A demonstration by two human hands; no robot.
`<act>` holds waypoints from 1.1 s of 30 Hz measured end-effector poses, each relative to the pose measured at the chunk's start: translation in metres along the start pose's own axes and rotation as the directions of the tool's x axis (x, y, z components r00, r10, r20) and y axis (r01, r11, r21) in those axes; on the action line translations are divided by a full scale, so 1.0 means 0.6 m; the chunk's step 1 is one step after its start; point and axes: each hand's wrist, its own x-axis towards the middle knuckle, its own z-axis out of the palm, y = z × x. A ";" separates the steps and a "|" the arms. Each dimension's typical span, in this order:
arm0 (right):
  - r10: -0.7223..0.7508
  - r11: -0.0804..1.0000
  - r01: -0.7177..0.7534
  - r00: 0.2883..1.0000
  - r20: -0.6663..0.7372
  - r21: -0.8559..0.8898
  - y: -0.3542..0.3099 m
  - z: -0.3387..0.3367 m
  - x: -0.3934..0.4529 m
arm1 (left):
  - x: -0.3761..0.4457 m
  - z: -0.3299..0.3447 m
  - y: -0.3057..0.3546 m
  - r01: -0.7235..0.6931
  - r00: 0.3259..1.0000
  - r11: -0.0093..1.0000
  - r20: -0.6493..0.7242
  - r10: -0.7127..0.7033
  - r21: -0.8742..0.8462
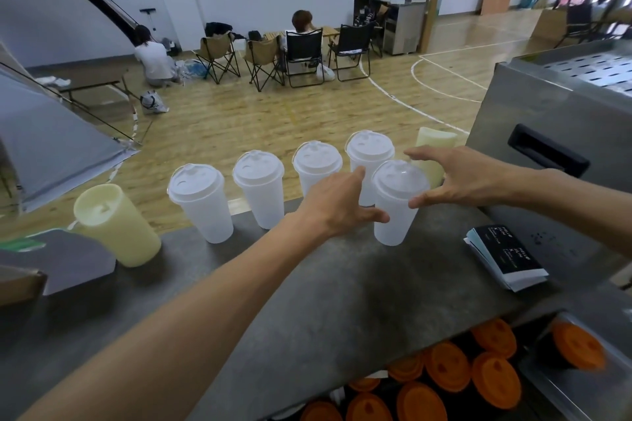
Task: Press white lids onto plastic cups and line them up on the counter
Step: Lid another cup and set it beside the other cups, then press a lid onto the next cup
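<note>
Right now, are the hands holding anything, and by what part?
Nothing is gripped. The left hand and right hand flank the near cup, fingers open beside its upper wall.

I am reaching both bare forearms forward. My left hand (337, 207) is spreading open, fingers straight and thumb pointing right. My right hand (458, 178) is arching open, fingers extended leftward, thumb below.

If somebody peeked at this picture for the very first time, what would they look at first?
Probably the two hands in the middle: the left hand and the right hand reach, fingers spread, around a lidded cup standing on the grey counter. Next, the row of four more white-lidded cups along the counter's far edge. The bright orange lids below the counter's near edge at bottom right stand out too.
</note>
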 end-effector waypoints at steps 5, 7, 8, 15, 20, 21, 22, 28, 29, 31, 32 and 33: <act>-0.091 0.989 0.080 0.992 -0.082 -0.126 -0.055 -0.012 0.007 | -0.071 -0.047 -0.041 0.034 0.997 0.994 -0.071 -0.027 0.107; -0.155 0.981 0.141 0.984 -0.093 -0.134 -0.103 -0.004 0.016 | -0.117 -0.075 -0.067 0.056 0.994 0.987 -0.101 -0.041 0.150; -0.200 0.971 0.185 0.975 -0.093 -0.150 -0.133 0.003 0.021 | -0.143 -0.089 -0.084 0.068 0.991 0.984 -0.123 -0.048 0.166; -0.502 0.853 0.490 0.864 -0.028 -0.182 -0.424 0.109 0.072 | -0.372 -0.193 -0.232 0.249 0.958 0.932 -0.211 -0.196 0.263; -0.653 0.741 0.651 0.756 0.049 -0.167 -0.666 0.212 0.117 | -0.564 -0.266 -0.370 0.423 0.894 0.854 -0.291 -0.340 0.303; -0.680 0.715 0.679 0.731 0.060 -0.164 -0.716 0.231 0.124 | -0.605 -0.280 -0.398 0.458 0.877 0.835 -0.310 -0.367 0.306; -0.706 0.690 0.707 0.705 0.070 -0.158 -0.767 0.250 0.129 | -0.646 -0.293 -0.427 0.496 0.856 0.812 -0.328 -0.398 0.307; -0.795 0.582 0.806 0.592 0.134 -0.110 -1.054 0.364 0.152 | -0.861 -0.367 -0.598 0.718 0.692 0.609 -0.446 -0.568 0.337; -0.803 0.571 0.815 0.579 0.143 -0.097 -1.100 0.385 0.158 | -0.894 -0.379 -0.627 0.752 0.658 0.557 -0.460 -0.596 0.354; -0.816 0.549 0.830 0.557 0.155 -0.097 -1.186 0.427 0.172 | -0.956 -0.397 -0.681 0.805 0.593 0.460 -0.491 -0.638 0.374; -0.824 0.536 0.838 0.545 0.157 -0.100 -1.224 0.447 0.177 | -0.986 -0.403 -0.706 0.829 0.558 0.418 -0.506 -0.658 0.371; -0.834 0.520 0.849 0.528 0.156 -0.096 -1.257 0.465 0.179 | -1.014 -0.407 -0.728 0.851 0.523 0.381 -0.517 -0.677 0.362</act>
